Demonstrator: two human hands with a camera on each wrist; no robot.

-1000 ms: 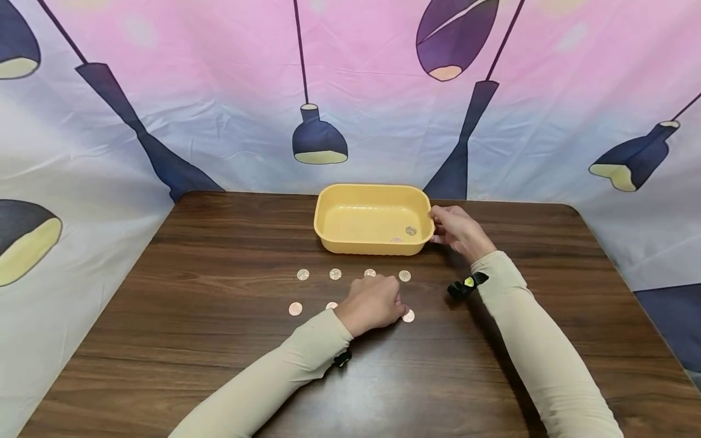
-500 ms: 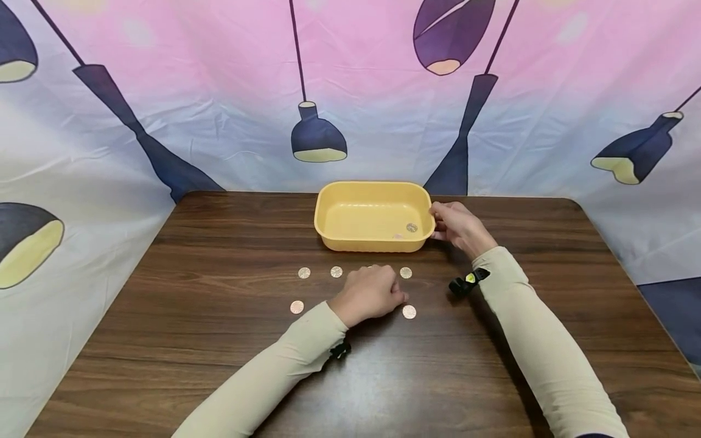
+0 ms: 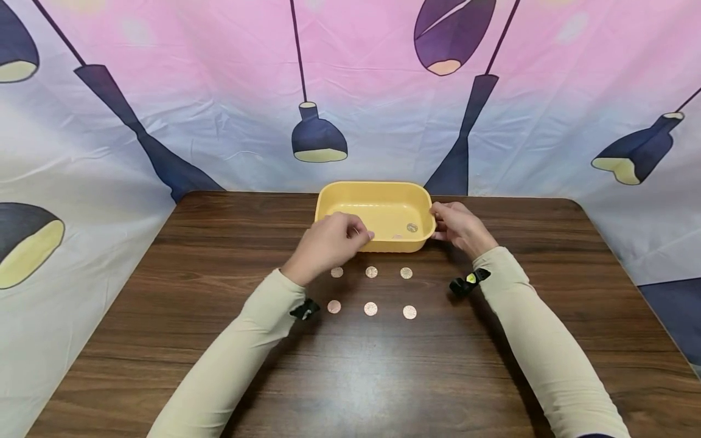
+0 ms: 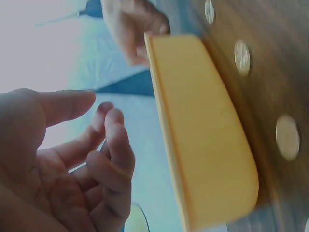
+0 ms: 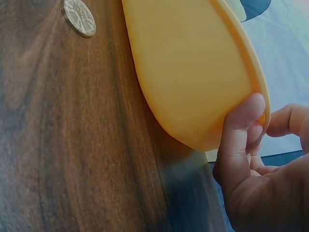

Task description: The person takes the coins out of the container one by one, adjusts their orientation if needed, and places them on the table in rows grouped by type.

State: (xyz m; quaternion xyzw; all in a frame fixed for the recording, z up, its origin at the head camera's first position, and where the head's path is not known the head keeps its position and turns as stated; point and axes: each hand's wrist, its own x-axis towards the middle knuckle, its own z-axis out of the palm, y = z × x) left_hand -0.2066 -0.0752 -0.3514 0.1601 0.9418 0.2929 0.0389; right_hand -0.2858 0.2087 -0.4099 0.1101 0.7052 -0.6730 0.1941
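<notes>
Left hand: the left hand [image 3: 330, 239] hovers over the near left part of the yellow tub [image 3: 378, 246], fingers loosely curled with gaps between them; the left wrist view shows the palm bare and the fingertips [image 4: 114, 126] apart, holding nothing that can be seen.
Right hand: the right hand [image 3: 457, 226] grips the right end of the tub, thumb [image 5: 240, 129] pressed flat against the outer wall and the other fingers hooked over the rim.
Yellow tub: it stands upright on the far middle of the wooden table [image 3: 493, 365], between the two hands.
Coin in tub: one coin [image 3: 412, 227] lies on the tub floor near its right end, close to the right hand.
Coins on table: six show in two rows just in front of the tub. The back row has one coin [image 3: 336, 272] partly under the left wrist, then a middle coin [image 3: 372, 272] and a right coin [image 3: 406, 273]. The front row holds three more [image 3: 370, 309], lying flat and apart from one another.
Sleeves: both forearms wear pale beige sleeves [image 3: 547, 359] with a small black strap at each wrist.
Backdrop: a pink and blue cloth [image 3: 219, 91] printed with dark hanging lamps stands behind the table.
</notes>
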